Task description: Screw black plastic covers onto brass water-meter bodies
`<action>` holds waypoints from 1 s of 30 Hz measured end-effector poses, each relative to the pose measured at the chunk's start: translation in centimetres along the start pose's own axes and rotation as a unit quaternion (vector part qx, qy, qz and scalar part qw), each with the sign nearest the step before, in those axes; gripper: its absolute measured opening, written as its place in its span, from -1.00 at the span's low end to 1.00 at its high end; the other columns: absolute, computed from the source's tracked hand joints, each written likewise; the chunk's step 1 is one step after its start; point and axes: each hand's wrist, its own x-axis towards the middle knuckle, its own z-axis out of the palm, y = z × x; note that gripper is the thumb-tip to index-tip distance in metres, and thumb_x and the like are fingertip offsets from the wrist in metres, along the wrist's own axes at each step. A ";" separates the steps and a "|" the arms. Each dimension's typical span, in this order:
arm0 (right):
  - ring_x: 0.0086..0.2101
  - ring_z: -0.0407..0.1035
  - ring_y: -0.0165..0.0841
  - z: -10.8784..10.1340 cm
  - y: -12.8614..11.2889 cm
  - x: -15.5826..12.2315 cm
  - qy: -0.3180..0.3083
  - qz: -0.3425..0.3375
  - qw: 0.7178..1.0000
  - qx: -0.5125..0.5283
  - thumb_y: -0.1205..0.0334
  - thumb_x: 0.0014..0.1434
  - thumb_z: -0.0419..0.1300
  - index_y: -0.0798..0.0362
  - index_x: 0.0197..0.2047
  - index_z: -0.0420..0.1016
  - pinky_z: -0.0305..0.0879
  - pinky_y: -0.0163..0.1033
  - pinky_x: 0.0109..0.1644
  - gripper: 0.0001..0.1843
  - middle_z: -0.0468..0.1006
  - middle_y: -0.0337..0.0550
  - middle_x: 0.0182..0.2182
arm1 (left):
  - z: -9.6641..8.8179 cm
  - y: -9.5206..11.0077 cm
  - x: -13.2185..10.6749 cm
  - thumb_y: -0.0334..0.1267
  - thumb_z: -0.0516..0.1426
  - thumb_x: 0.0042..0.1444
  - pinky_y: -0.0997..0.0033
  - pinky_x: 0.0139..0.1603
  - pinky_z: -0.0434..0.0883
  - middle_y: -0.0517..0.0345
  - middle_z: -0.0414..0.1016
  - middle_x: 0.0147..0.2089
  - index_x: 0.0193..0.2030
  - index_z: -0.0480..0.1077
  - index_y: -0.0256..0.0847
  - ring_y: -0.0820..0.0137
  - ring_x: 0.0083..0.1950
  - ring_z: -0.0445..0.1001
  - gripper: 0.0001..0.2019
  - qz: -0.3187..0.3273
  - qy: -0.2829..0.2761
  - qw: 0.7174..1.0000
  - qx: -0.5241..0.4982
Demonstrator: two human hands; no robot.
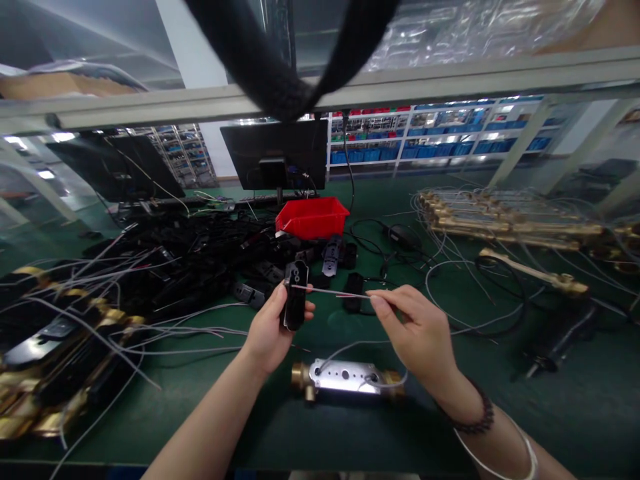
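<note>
My left hand grips a black plastic housing that stands tilted, fingers wrapped round its sides. Between thumb and fingertips, my right hand pinches a thin grey cable. The cable runs level from those fingers to the upper part of the housing; whether its tip is inside a hole I cannot tell. Below both hands lies a brass pipe body with a silver metal plate on it. Another grey wire arcs from the plate's left hole, and a wire loops at its right end.
A red bin stands behind a heap of black parts. Brass assemblies with loose wires lie left and right. A black cylindrical tool rests at right. A monitor stands at the back, under a shelf beam.
</note>
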 end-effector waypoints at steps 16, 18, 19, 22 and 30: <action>-0.54 0.27 -0.45 0.2 0.0 0.1 0.045 -0.050 0.998 -0.018 0.25 0.21 0.14 0.09 -0.33 0.54 0.23 -0.33 -0.48 -0.83 0.41 -0.22 -0.55 | -0.3 -0.6 -0.1 -0.15 0.11 0.17 0.43 -0.32 0.46 -0.01 0.56 -0.18 -0.04 0.41 -0.31 0.40 -0.33 0.49 -0.70 0.042 -0.030 0.998 0.030; -0.53 0.29 -0.45 0.3 0.0 0.0 0.045 -0.051 0.998 -0.012 0.26 0.20 0.14 0.09 -0.31 0.54 0.24 -0.33 -0.48 -0.84 0.42 -0.21 -0.54 | -0.4 -0.8 -0.2 -0.11 0.19 0.09 0.44 -0.29 0.44 0.01 0.56 -0.17 -0.02 0.42 -0.28 0.40 -0.31 0.49 -0.63 0.064 -0.034 0.995 0.063; -0.53 0.30 -0.45 0.3 -0.1 0.0 0.043 -0.051 0.998 -0.008 0.27 0.20 0.14 0.09 -0.31 0.54 0.24 -0.33 -0.48 -0.85 0.43 -0.21 -0.53 | -0.4 -1.0 -0.3 -0.11 0.22 0.05 0.44 -0.28 0.43 0.02 0.56 -0.16 -0.01 0.42 -0.26 0.40 -0.30 0.49 -0.61 0.071 -0.037 0.993 0.082; -0.54 0.30 -0.46 0.4 -0.3 -0.1 0.038 -0.043 0.998 0.010 0.28 0.21 0.14 0.09 -0.29 0.54 0.22 -0.35 -0.51 -0.85 0.46 -0.21 -0.52 | -0.2 -1.2 -0.5 -0.09 0.25 0.01 0.43 -0.27 0.42 0.02 0.56 -0.15 0.00 0.42 -0.24 0.39 -0.29 0.49 -0.57 0.052 -0.054 0.990 0.115; -0.58 0.29 -0.48 0.5 -0.8 -0.2 0.009 -0.050 0.999 0.021 0.30 0.19 0.15 0.10 -0.36 0.52 0.20 -0.37 -0.53 -0.86 0.46 -0.24 -0.57 | -0.1 -0.9 -0.4 -0.19 0.06 0.22 0.47 -0.40 0.44 -0.07 0.55 -0.20 -0.14 0.43 -0.34 0.41 -0.40 0.49 -0.75 -0.051 -0.071 0.994 0.062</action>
